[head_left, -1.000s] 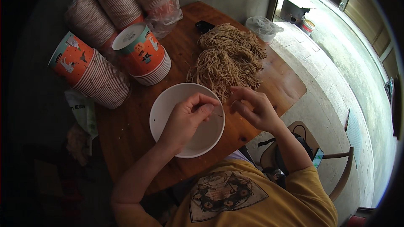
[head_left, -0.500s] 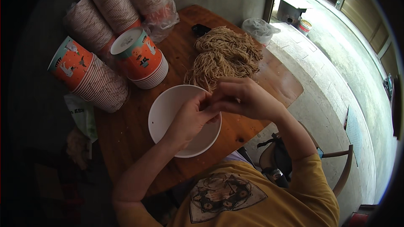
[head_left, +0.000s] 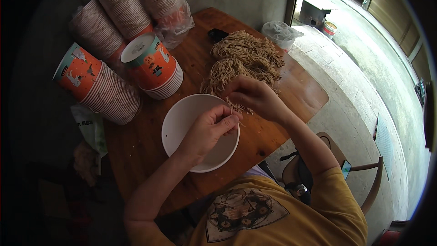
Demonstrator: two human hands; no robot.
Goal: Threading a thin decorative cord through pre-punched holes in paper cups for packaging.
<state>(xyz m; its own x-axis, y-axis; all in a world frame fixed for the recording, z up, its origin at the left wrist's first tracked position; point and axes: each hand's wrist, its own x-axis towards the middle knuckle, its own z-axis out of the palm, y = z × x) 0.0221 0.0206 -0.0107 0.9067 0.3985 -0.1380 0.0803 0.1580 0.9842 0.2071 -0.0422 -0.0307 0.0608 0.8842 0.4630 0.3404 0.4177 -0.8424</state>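
Left hand (head_left: 211, 130) now, over the white round tub (head_left: 175, 120), and my grip is a tight thumb-and-finger pinch, a thin pale strand (head_left: 241, 123) poking out past the fingertips. My right hand (head_left: 234, 93) hovers just beyond it, fingers curled narrow; whether anything sits between those tips, I can't tell. I'd call this step fiddly finger-work on one strand, and the next move calls for a steady left pinch and a light right touch. Just past my right fingers lies the heap of tan strands (head_left: 250, 59), looped and tangled on the wooden table (head_left: 305, 89). Over to the left, stacked orange-and-teal paper tubs (head_left: 154, 66) crowd the edge, more of them leaning in clear plastic. A pale plastic bag (head_left: 280, 34) sits at the far corner, grey wall (head_left: 241, 0) behind, and bright sunlit paving (head_left: 359, 59) glares through the opening on my right.
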